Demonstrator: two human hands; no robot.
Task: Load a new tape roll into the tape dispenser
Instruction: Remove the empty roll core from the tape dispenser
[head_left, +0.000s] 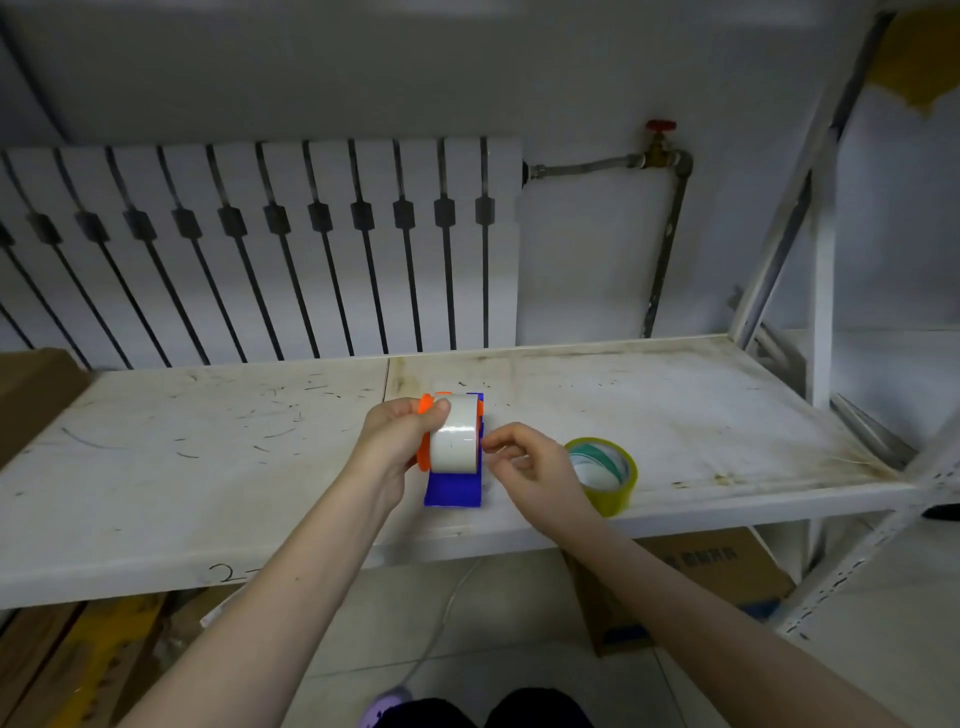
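The person's left hand (397, 434) grips a blue tape dispenser (453, 488) by its orange hub side, fingers wrapped over the top of the clear tape roll (454, 441) that already sits on the orange wheel (425, 441), held just above the white shelf (208, 467). The right hand (524, 462) is pinched at the roll's right edge, thumb and forefinger closed together as if picking at the tape end (whether they actually hold the loose end cannot be told, since the tape is clear and the spot is small). Judging from this, the mounting step looks done: the roll is seated in the dispenser, and what seems left is to find the free end, pull it out and feed it toward the cutting edge, which is not visible here. A second roll, yellowish with green print inside its core (602, 475), lies flat on the shelf just beside the right hand, partly hidden by it. The shelf is a scuffed, stained board in a white metal rack (823, 260), with a number scrawled on its front edge. Behind stands a white radiator (260, 249), and a pipe with a red-handled valve (661, 140) runs along the wall. Cardboard boxes (727, 566) sit on the tiled floor below.
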